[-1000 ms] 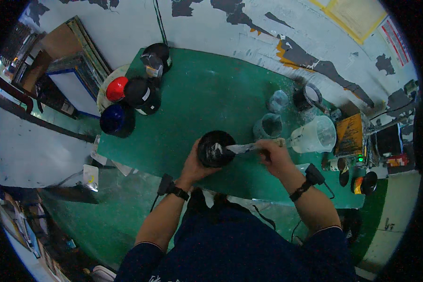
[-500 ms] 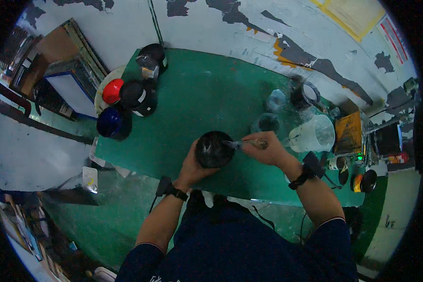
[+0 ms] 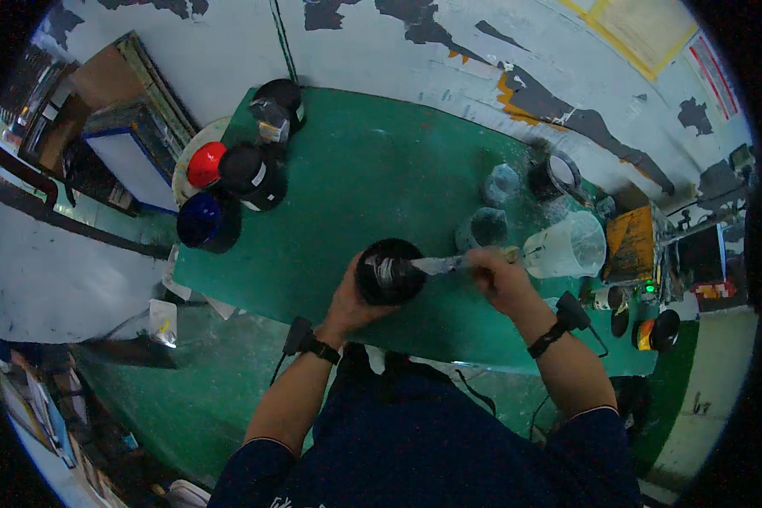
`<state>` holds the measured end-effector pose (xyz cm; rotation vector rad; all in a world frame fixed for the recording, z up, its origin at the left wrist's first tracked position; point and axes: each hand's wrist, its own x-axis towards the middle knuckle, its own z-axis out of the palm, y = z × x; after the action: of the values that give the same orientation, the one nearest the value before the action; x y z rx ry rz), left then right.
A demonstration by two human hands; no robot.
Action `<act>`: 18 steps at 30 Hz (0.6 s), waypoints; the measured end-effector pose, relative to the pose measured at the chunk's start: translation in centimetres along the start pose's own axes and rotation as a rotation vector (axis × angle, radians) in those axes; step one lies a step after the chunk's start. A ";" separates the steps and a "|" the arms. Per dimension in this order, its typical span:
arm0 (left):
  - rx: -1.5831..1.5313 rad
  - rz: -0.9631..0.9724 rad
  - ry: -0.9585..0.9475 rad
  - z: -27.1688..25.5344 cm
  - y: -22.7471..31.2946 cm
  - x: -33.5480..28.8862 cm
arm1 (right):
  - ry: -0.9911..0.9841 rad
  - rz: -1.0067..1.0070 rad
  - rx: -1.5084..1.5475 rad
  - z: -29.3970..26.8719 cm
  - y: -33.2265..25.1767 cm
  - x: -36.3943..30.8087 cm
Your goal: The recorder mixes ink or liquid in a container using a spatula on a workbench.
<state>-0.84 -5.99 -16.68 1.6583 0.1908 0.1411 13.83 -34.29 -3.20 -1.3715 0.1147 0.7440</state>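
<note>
A round black tub (image 3: 389, 284) with dark, shiny contents stands at the near middle of the green table. My left hand (image 3: 354, 298) curls around its left and near side, gripping it. My right hand (image 3: 498, 279) is closed round the handle of a spatula (image 3: 438, 265). The flat, pale blade points left, its tip at the tub's right rim; the tip's exact depth is hard to make out. Right of my right hand is a translucent white plastic jug (image 3: 565, 245), close to the handle's end.
Black tubs (image 3: 252, 176), a red lid (image 3: 205, 164) and a dark blue container (image 3: 207, 222) stand at the table's left. Clear plastic cups (image 3: 483, 227), a dark pot (image 3: 555, 173) and an orange-stained box (image 3: 631, 244) occupy the right. A peeling wall (image 3: 347, 51) bounds the far side.
My right hand has moved right and slightly down with the spatula, drawing more of the blade out toward the tub's rim. My left hand stays on the tub.
</note>
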 end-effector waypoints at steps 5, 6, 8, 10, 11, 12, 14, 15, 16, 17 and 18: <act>0.002 0.015 -0.015 0.2 1.9 0.1 | -0.070 -0.216 -0.450 1.2 -2.8 -0.5; 0.004 0.016 -0.016 0.1 2.3 0.0 | -0.173 -0.371 -0.662 1.6 -3.1 -0.4; 0.110 -0.003 -0.007 -0.1 2.9 -0.1 | -0.233 -0.444 -0.742 2.3 -2.9 0.2; 0.107 -0.016 -0.004 -0.3 2.5 -0.2 | -0.299 -0.517 -0.827 3.2 -3.3 0.5; 0.106 -0.029 -0.002 -0.4 2.4 -0.2 | -0.262 -0.361 -0.804 3.7 -3.8 0.4; 0.105 -0.029 0.000 -0.4 2.3 -0.2 | -0.223 -0.206 -0.778 4.0 -4.1 0.4; 0.153 -0.019 0.013 -0.5 2.2 -0.3 | -0.187 -0.130 -0.736 3.7 -4.0 0.8; 0.150 -0.018 0.017 -0.5 1.9 -0.3 | -0.148 -0.054 -0.695 3.5 -3.9 1.0; 0.153 -0.006 0.020 -0.4 1.6 -0.3 | -0.150 -0.054 -0.699 3.4 -3.5 1.2; 0.155 0.006 0.024 -0.4 1.3 -0.3 | -0.149 -0.001 -0.569 3.1 -2.7 1.3; 0.155 0.006 0.027 -0.4 1.1 -0.3 | -0.146 0.052 -0.435 2.9 -1.9 1.3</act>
<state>-1.16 -5.72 -15.49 1.8116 0.2213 0.1564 14.86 -31.10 -1.54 -1.7236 -0.1364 0.9468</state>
